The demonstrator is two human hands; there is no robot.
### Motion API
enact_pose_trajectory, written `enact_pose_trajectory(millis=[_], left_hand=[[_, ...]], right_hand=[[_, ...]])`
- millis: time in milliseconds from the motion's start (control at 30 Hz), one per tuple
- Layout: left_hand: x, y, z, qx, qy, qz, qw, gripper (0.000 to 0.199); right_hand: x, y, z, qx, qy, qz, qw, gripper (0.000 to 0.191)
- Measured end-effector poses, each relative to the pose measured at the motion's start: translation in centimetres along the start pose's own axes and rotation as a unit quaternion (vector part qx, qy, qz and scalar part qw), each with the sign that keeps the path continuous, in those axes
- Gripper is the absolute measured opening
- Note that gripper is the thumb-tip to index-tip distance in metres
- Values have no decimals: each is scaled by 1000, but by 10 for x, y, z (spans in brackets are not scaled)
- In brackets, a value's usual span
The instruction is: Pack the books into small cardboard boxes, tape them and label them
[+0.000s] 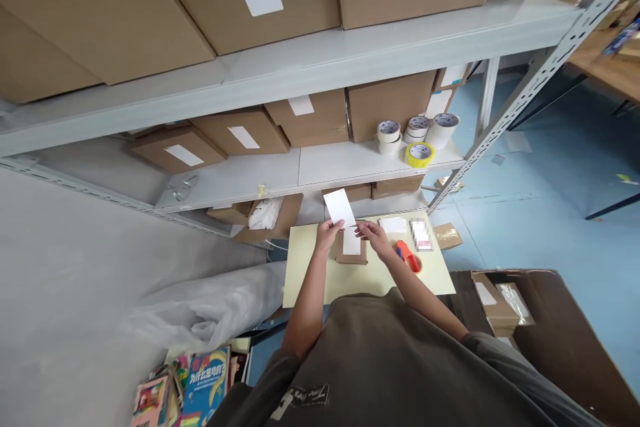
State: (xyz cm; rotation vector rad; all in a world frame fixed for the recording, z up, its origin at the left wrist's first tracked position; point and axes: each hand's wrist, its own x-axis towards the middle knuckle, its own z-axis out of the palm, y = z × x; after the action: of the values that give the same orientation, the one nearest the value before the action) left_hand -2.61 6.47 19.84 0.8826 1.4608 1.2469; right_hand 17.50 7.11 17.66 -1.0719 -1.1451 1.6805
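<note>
A white card [339,207] is held up by its lower edge in my left hand [329,235], thumb on its face. Just right of the card's bottom corner is my right hand [374,237], its fingers bent and close together; whether they pinch anything is too small to tell. Under both hands a small cardboard box [351,259] lies on the pale yellow table [301,265], with a white label [351,242] on its top. To the right are a red tape dispenser [409,256], white papers [393,224] and a partly blurred sheet [421,235].
A metal shelf [270,172] with cardboard boxes [393,103] and tape rolls [419,154] rises beyond the table. A large open carton [560,333] stands at the right. Books [206,383] and wrapped plastic [215,303] are at the lower left.
</note>
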Motion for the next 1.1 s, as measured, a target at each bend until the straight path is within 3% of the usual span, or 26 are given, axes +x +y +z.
enact_pose_trajectory(millis=[333, 1100], left_hand=[[-17, 8, 20, -5, -4, 5, 1000, 52], [-37, 4, 47, -32, 11, 3, 999, 54]], right_hand=[[-7, -14, -1, 43, 2, -26, 999, 39], [-19, -34, -25, 9, -40, -35, 999, 32]])
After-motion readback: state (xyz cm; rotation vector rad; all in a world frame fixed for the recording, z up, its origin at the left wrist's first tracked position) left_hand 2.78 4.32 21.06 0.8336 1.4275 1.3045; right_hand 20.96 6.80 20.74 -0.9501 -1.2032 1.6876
